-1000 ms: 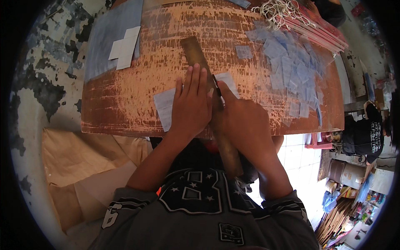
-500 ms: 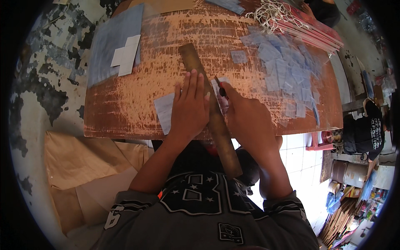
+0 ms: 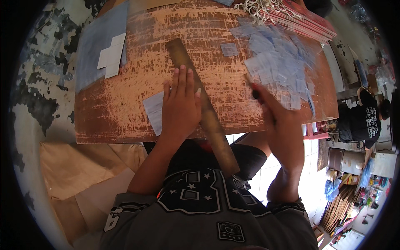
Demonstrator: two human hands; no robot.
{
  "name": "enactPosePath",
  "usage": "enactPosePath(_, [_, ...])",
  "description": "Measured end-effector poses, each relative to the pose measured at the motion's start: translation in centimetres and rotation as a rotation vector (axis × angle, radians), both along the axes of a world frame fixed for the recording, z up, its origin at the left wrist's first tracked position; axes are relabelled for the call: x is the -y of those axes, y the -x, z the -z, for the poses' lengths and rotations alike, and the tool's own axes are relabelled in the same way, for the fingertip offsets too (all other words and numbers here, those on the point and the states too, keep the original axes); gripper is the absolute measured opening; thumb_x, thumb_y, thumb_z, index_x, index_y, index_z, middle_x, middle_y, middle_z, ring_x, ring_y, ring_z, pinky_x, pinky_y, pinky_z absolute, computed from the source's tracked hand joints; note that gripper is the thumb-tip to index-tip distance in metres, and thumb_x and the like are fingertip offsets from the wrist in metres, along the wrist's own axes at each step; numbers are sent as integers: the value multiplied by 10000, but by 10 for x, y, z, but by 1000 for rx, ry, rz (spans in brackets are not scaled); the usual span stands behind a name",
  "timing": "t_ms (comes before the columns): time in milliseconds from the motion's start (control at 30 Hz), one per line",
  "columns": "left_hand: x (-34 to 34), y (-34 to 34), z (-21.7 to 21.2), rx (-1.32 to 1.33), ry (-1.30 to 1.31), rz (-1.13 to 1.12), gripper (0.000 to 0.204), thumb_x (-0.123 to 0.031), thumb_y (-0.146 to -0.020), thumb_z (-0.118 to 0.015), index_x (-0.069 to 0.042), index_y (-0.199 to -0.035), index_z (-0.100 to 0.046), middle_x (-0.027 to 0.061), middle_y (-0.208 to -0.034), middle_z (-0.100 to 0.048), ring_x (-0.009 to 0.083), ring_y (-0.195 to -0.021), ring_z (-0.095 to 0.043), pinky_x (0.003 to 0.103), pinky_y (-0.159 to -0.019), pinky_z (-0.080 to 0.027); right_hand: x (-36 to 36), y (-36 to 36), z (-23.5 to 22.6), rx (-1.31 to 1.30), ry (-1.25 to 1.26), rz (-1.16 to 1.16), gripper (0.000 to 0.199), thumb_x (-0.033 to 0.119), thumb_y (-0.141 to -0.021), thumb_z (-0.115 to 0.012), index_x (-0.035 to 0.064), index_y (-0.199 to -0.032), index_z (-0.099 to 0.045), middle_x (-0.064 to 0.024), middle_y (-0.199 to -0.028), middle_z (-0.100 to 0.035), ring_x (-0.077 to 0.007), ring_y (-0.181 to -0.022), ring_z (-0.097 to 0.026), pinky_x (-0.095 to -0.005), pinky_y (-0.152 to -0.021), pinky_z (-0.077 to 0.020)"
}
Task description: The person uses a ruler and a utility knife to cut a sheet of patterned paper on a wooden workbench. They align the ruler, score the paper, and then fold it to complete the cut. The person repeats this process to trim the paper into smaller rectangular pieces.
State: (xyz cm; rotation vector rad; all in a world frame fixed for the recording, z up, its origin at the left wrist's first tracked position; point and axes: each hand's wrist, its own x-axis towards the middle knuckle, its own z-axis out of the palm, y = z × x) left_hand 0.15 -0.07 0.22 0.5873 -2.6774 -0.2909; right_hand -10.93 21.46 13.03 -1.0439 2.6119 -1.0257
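My left hand [image 3: 180, 102] lies flat with fingers stretched, pressing along the left edge of a long, worn brown straightedge [image 3: 204, 98]. The straightedge slants across the table, and its near end reaches past the edge toward my lap. A pale bluish plastic sheet [image 3: 153, 111] sticks out from under my left hand; the rest of it is hidden. To the right of the straightedge, my right hand [image 3: 283, 125] is closed round a cutter knife [image 3: 256, 89] with a red and black handle. Its blade points up and left, apart from the straightedge.
Many clear plastic pieces [image 3: 277, 58] are heaped at the right, with a single square [image 3: 228, 49] beside them. Red sticks with white strings [image 3: 287, 18] lie at the far right. A large blue-grey sheet [image 3: 93, 50] carries white pieces [image 3: 111, 56]. Another person [image 3: 363, 118] is at the right.
My right hand has moved right with the cutter knife, away from the straightedge. The pale piece beside the straightedge no longer shows there. My left hand stays on the straightedge.
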Motion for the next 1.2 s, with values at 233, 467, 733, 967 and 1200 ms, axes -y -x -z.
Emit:
enactPosePath(233, [0,1,-1,19,20,-16,581,-257,-1131,-423,10,-1641,-348,224,-1712,-333,365,-1614,-280,560,-1309,-224,-36,50,17,223,-86,-81,418,86,-1054,-598,151,-1461,-667,-167,-1052,-799,-258,-825,-766,-383,-770,-577])
enactPosePath(467, [1,1,-1,33,21,-18,584,-257,-1132,-424,6,-1646,-342,197,-1726,-323,352,-1618,-273,554,-1310,-225,-65,56,8,345,-24,-332,417,84,-1074,-573,151,-1474,-669,-147,-1208,-791,-232,-1011,-762,-354,-908,-570])
enactPosePath(733, [3,2,0,35,25,-11,575,-249,-1136,-413,4,-1648,-345,198,-1732,-312,354,-1622,-261,553,-1310,-217,-75,72,31,154,145,-150,435,81,-1080,-554,143,-1501,-642,-110,-1348,-751,-217,-1162,-726,-352,-1025,-562])
enactPosePath(967, [-2,-2,-6,73,-11,-14,594,-255,-1128,-422,30,-1642,-335,227,-1724,-307,374,-1619,-257,562,-1310,-207,-92,77,41,189,162,-17,453,67,-1081,-563,119,-1528,-615,-77,-1077,-729,-163,-871,-647,-340,-806,-534])
enactPosePath(1200, [-2,0,-11,57,-40,-10,594,-261,-1130,-424,21,-1645,-334,230,-1728,-295,388,-1622,-242,561,-1315,-193,-55,92,49,-247,244,225,547,151,-1073,-628,116,-1599,-483,-239,-1081,-740,-311,-913,-742,-406,-832,-560])
